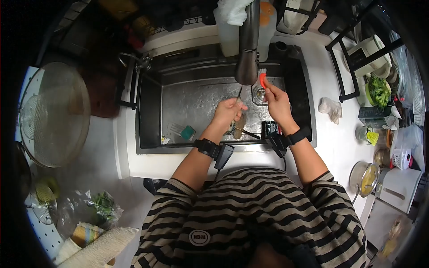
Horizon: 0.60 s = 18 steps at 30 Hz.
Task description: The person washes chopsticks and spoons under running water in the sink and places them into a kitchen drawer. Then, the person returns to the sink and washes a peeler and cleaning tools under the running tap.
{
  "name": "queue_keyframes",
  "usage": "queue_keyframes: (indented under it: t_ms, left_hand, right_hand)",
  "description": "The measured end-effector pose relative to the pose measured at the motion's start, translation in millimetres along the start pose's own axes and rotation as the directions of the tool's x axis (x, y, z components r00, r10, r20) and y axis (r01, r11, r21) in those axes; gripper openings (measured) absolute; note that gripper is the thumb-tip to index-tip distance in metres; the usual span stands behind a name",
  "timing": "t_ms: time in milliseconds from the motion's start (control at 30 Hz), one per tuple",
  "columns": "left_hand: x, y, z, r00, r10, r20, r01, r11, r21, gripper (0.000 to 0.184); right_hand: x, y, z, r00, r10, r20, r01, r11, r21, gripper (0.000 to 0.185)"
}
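My right hand (278,103) grips a small brush (262,80) with an orange-red handle and pale bristles, held up over the right part of the sink. To its left, below the faucet (247,62), my left hand (228,112) is closed in a pinch. A thin dark thing (240,92) sticks up from those fingers; its kind is not clear. The metal sink (178,100) is wet under both hands. Near its front wall lie a brownish long object (240,125) and a black packet (271,129), partly hidden by my hands.
A green sponge (187,132) lies at the sink's front left. Beside the sink, a crumpled white cloth or tissue (330,110) rests on the right counter. A lidded pot (364,178) stands at the lower right. A big round strainer (56,114) is at the left.
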State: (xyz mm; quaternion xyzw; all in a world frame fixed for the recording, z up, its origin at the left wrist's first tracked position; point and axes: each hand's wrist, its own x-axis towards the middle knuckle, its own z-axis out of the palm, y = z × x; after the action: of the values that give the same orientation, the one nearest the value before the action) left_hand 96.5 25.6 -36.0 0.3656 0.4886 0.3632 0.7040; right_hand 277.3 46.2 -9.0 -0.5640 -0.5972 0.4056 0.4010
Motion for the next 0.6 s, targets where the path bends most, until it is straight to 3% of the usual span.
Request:
queue_keyframes:
  t_ms: [267,367,467,600]
  left_hand:
    - [-10.8,2.9,19.7,0.979,-0.042,0.198,0.120,0.910,-0.397,0.023]
    - [-10.0,2.5,17.8,0.955,-0.079,0.285,0.205,0.871,-0.447,0.024]
    - [-2.9,-2.1,16.2,0.966,-0.066,0.248,0.183,0.855,-0.486,0.020]
    - [-10.9,2.0,16.2,0.957,-0.093,0.275,0.223,0.844,-0.488,0.016]
  right_hand:
    - [-23.9,-10.7,-5.1,0.998,-0.065,0.027,0.067,0.993,-0.100,0.032]
    - [-21.4,-7.4,-3.4,0.991,-0.130,0.010,0.130,0.981,-0.147,0.035]
    - [-34.5,-0.6,8.9,0.932,-0.351,0.086,0.361,0.892,-0.271,0.037]
    - [-27.4,0.5,2.6,0.937,-0.341,0.076,0.346,0.871,-0.349,0.034]
